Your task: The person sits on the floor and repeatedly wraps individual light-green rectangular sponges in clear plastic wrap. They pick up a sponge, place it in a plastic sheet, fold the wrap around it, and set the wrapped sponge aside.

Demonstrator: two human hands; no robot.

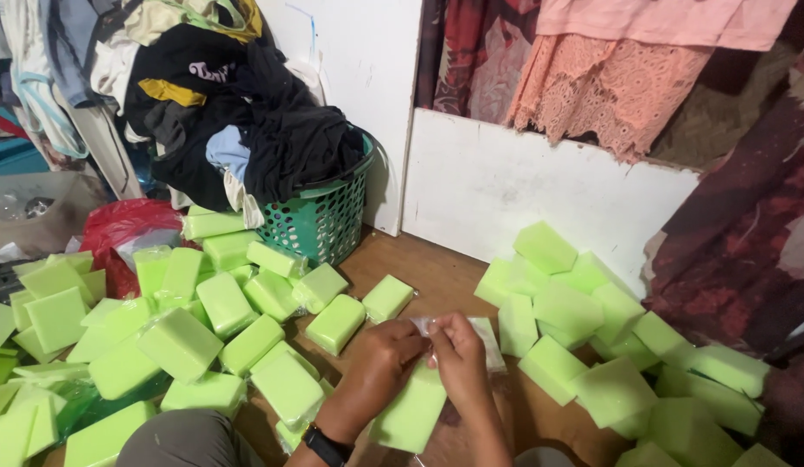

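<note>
Pinching the mouth of a clear plastic sleeve (pixel 480 333) between thumb and fingers, your right hand (pixel 461 359) and left hand (pixel 380 363) meet at about 6 o'clock in the view, low on the wooden floor (pixel 437 277). Both hands are closed on the film, not spread. The green block (pixel 411 415) you are working on lies just below your fingers, toward 6 o'clock from them, touching the left hand's heel; its long axis runs from 7 o'clock up to 1 o'clock, with the upper end pointing into the sleeve's opening. Neither hand is clearly nearer; both sit at that upper end. Wrapped blocks (pixel 203 346) pile up at 9 o'clock, bare blocks (pixel 609 346) at 3 o'clock, and a green laundry basket (pixel 324 216) heaped with clothes stands at 11 o'clock.
</note>
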